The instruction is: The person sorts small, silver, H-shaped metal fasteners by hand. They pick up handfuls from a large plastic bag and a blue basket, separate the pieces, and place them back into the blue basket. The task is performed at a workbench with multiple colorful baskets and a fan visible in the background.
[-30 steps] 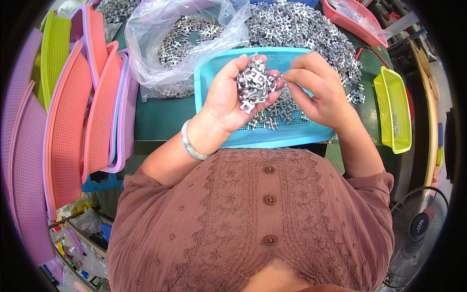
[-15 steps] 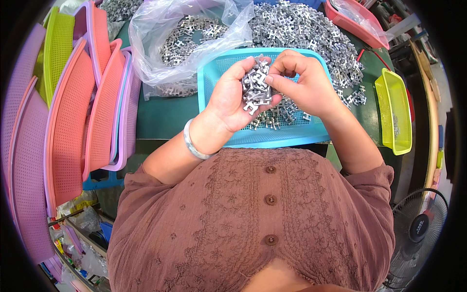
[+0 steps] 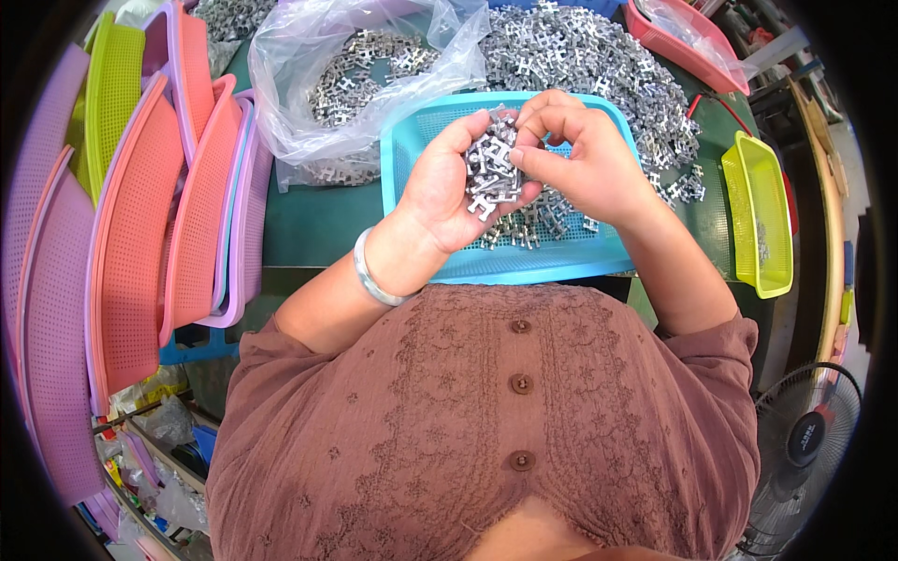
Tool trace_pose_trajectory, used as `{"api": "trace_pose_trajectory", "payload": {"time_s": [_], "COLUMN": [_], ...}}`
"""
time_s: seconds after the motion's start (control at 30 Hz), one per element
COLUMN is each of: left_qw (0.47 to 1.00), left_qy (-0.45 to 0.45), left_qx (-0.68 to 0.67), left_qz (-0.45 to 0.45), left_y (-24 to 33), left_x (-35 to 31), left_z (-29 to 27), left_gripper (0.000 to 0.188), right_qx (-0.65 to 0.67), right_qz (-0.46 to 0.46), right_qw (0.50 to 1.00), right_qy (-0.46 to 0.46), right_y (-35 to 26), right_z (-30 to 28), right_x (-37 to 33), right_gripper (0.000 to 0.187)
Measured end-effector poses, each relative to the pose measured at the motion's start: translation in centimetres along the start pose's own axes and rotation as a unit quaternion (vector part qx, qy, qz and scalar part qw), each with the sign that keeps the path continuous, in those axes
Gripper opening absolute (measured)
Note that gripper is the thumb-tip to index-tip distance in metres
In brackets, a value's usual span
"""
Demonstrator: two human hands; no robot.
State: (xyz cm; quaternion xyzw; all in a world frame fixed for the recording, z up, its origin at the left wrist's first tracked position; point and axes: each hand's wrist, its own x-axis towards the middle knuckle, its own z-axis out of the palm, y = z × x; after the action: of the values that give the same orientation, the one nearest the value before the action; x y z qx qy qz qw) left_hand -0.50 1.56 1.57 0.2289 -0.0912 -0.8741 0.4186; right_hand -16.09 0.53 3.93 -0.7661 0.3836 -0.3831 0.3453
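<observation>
Palm up, my left hand (image 3: pixel 426 196) cups a small pile of silvery, H-shaped metal parts (image 3: pixel 493 173). My right hand (image 3: pixel 594 159) bends over the pile from the right. Its thumb and index finger are pinched at the pile's right edge, apparently on one metal part; the fingertips partly hide it. Both hands are above a light-blue perforated plastic basket (image 3: pixel 524 272). Inside it, below the hands, lie more loose metal parts (image 3: pixel 552 220).
A large heap of metal parts (image 3: pixel 585 56) lies behind the basket on the green table (image 3: pixel 313 229). A clear plastic bag (image 3: pixel 281 103) holds more. Stacked colored baskets (image 3: pixel 131 252) stand left; a yellow-green basket (image 3: pixel 758 210), a pink basket (image 3: pixel 687 47) and a fan (image 3: pixel 804 439) are right.
My right fingers have shifted slightly at the edge of the pile, and a few parts there have moved a little. My left hand stays in place.
</observation>
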Motion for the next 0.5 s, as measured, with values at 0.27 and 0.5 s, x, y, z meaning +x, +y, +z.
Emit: {"api": "trace_pose_trajectory", "payload": {"time_s": [0.27, 0.5], "left_qw": [0.999, 0.992], "left_qy": [-0.021, -0.084], "left_qx": [-0.024, -0.046], "left_qz": [-0.02, -0.084], "left_y": [0.0, 0.2], "left_x": [0.0, 0.6], "left_z": [-0.4, -1.6], "left_gripper": [0.028, 0.035], "right_qx": [-0.037, 0.028], "right_qz": [-0.015, 0.122], "right_qw": [0.999, 0.987], "right_qy": [0.017, -0.098], "right_y": [0.7, 1.4], "right_z": [-1.1, -1.9], "right_x": [0.9, 2.9], "right_gripper": [0.01, 0.015]}}
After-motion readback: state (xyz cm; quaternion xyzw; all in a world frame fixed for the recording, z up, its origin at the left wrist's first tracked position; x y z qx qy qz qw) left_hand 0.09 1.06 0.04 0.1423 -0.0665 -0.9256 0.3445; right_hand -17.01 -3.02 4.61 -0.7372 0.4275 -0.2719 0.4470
